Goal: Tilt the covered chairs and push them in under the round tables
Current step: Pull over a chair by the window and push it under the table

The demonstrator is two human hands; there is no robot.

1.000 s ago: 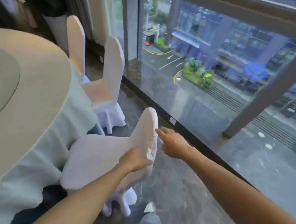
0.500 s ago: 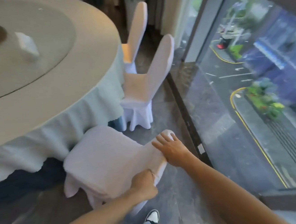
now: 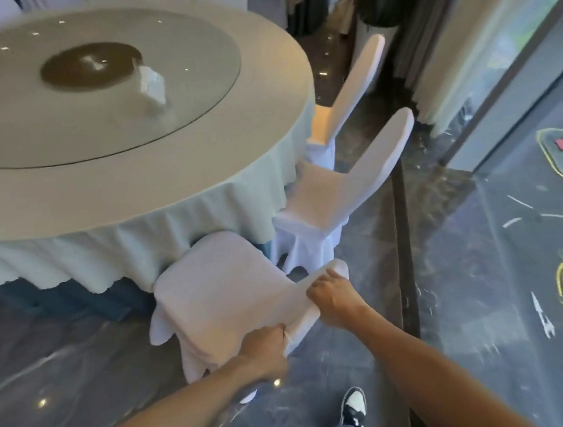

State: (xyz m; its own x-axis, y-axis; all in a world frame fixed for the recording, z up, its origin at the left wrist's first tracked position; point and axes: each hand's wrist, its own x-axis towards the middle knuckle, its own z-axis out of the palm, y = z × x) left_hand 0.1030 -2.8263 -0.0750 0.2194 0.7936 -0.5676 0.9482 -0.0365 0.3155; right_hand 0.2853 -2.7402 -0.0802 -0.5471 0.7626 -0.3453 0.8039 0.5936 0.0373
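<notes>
Both hands clamped on the chair (image 3: 222, 288) back: left hand (image 3: 265, 347) at its lower edge, right hand (image 3: 332, 296) near the top. Chair at the table's (image 3: 200, 173) 5 o'clock, front edge just under the cloth. Two chairs (image 3: 326, 195) at 3–4 o'clock look tilted in already. This one's partway, needs the final shove.

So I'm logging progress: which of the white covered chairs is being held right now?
The nearest chair: left hand and right hand both grip its backrest. The middle chair and far chair along the round table stand untouched.
</notes>
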